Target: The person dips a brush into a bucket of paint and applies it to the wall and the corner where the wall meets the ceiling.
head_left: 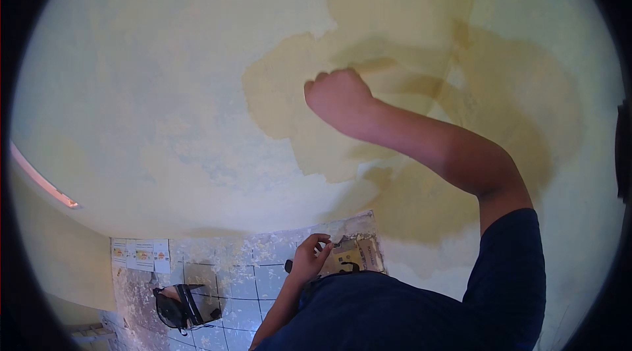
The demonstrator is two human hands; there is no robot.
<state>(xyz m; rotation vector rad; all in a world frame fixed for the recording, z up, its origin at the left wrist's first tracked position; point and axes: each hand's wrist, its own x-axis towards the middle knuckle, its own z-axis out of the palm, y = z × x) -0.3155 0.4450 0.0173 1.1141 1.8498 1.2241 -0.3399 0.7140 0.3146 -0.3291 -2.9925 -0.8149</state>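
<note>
My right hand (339,101) is raised in front of the pale wall (164,87), its fingers closed in a fist. Whatever it grips, if anything, is hidden behind the knuckles. Around the fist, a darker yellow patch (270,94) with uneven edges covers part of the wall, and the arm casts a shadow over it. Down by my waist, my left hand (308,260) hangs with fingers loosely bent and the thumb apart from them; nothing shows between them. Next to its wrist is a small dark object (288,265) whose kind I cannot make out.
Below lies a tiled floor (240,285) spotted with pale flecks. A black bag-like item (172,311) rests at the lower left, near printed white sheets (140,254). A cardboard piece (368,253) lies by the wall's base, close to my body. A pinkish strip (43,180) runs along the far left.
</note>
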